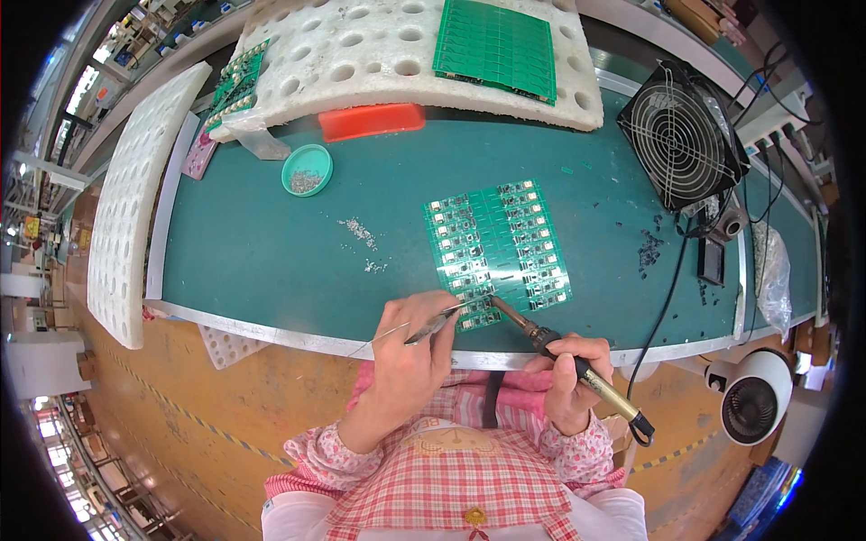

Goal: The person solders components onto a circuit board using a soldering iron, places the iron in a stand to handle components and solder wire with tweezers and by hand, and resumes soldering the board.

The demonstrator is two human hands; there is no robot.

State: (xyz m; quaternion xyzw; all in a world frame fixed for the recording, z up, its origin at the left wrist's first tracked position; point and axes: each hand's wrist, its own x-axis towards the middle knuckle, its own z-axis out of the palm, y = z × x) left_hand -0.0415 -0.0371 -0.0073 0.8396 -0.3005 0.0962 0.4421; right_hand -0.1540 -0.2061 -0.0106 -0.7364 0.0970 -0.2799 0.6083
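Head view: the circuit board panel (499, 257) lies flat on the desk (244, 234), near the front edge, which probably keeps it in easy reach of both hands. The right hand (575, 377) has the soldering iron (591, 379) pinched kinda like a pen, tip down at the panel's lower part. I'd guess that grip is for fine control. The left hand (406, 352) is closed around some tweezers (433, 326), points aimed at about the same spot, plus a thin wire sticking out to the left. Can't tell if the points actually touch anything.

Containers: the round green dish (311, 160) has a bunch of tiny silvery bits in it, and a loose scatter of similar bits (363, 233) sits just beside it, likely so they're easy to pick. Can't see inside the red tray (372, 122). The holey foam slab (379, 90) carries more green boards (496, 50), maybe as padding.
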